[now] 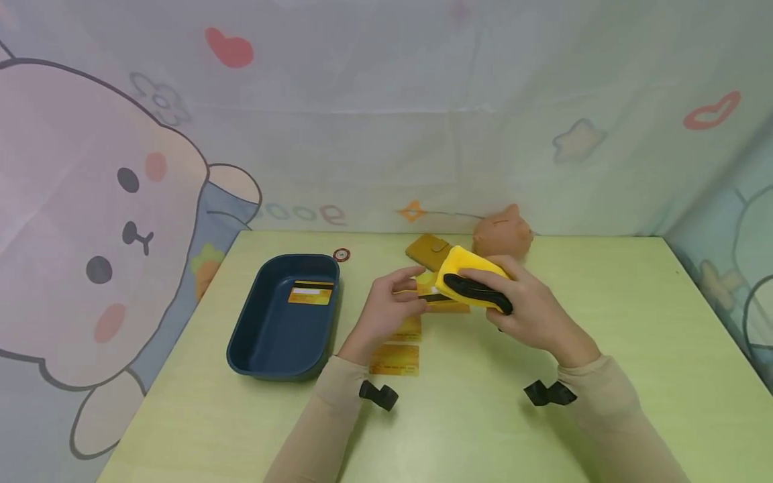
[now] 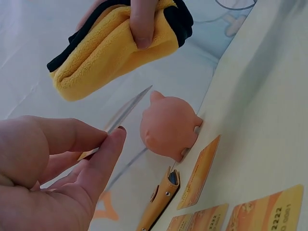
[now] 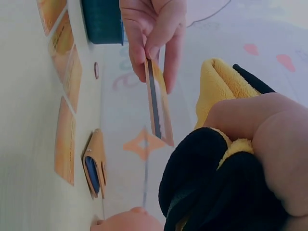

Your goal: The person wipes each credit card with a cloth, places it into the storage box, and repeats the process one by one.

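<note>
My left hand (image 1: 386,305) pinches one end of an orange card (image 3: 159,106) with a dark magnetic stripe, between thumb and fingers. The card is held up above the table, seen nearly edge-on in the left wrist view. Close on its right, my right hand (image 1: 534,310) grips a folded yellow cloth (image 2: 113,60) with a black border. In the left wrist view a gap shows between cloth and card. Below the hands, several orange cards (image 2: 267,211) lie on the table, partly covered by the left hand in the head view.
A dark blue tray (image 1: 278,373) stands on the left with a striped orange card (image 1: 311,294) inside. Beyond it lies a red-and-white chip (image 1: 341,255). Along the back are a tan wallet (image 1: 427,251) and a pink pig figure (image 2: 168,125), near the hanging printed cloth (image 1: 374,134).
</note>
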`<state>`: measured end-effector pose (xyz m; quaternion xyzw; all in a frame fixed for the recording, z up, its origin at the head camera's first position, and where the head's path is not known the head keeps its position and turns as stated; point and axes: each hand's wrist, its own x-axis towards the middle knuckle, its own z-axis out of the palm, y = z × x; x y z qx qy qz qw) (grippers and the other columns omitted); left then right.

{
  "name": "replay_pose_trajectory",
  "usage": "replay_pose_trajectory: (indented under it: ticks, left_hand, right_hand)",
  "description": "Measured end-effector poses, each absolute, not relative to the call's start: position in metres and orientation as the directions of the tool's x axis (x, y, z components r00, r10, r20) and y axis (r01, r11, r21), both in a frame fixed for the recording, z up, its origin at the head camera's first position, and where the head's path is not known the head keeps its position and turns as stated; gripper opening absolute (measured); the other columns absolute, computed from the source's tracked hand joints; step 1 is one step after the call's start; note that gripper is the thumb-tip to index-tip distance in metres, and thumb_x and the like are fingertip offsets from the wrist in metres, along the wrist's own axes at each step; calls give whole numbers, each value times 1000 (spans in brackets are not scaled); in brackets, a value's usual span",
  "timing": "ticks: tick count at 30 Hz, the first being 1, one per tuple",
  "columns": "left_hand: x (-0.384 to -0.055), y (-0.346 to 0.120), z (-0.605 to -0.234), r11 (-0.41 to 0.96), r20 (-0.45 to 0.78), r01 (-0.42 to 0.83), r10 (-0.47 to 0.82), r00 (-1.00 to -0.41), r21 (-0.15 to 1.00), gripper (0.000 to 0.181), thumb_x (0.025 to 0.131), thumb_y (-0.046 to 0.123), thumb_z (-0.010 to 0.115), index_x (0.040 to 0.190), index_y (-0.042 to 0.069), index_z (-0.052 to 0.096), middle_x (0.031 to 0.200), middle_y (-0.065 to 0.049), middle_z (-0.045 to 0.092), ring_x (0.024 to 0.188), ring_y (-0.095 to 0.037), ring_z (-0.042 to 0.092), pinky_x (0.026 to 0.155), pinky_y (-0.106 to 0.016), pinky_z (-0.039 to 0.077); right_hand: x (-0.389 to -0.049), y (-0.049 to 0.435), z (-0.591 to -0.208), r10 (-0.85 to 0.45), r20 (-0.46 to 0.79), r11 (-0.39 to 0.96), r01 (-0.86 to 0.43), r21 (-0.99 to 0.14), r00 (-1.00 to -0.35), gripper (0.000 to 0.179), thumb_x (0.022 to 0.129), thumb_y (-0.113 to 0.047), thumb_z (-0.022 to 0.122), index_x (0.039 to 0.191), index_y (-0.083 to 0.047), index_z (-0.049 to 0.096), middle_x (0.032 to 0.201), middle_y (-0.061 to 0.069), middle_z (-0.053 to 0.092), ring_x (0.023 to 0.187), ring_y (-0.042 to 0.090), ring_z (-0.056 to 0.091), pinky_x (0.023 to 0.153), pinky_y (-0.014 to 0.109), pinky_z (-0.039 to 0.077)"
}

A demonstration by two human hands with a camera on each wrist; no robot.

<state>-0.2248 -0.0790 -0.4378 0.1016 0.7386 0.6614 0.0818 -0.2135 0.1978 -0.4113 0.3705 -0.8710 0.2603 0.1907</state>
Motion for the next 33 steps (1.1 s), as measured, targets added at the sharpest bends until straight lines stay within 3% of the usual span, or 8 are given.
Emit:
replay_pose_trajectory:
  ticks: [16,28,33]
  left_hand:
    - [-223,-72,-439,93,4,33,300,-954,995,58,93,7,78,148,14,59,119,-11,77,108,-26,75,94,-39,62]
    - [-221,-73,-439,-45,27,10,382,-924,999,61,95,3,77,151,17,56,133,-13,69,117,-30,72,95,-40,61]
    - [-220,-76,-435,-85,38,7,367,-930,996,56,96,2,75,147,19,60,129,-15,69,113,-29,74,94,-41,62]
  right_hand:
    - [-212,185,-415,-585,565,556,-795,-242,-581,84,70,10,87,142,-27,63,134,17,57,108,35,63,76,50,63]
    - [-211,175,-424,-635,560,543,-823,-168,-533,86,70,4,92,144,-29,62,135,18,58,111,34,62,85,50,62]
    - [-213,176,-425,-643,553,553,-821,-143,-529,82,71,2,92,142,-29,64,135,18,59,111,34,62,87,52,61]
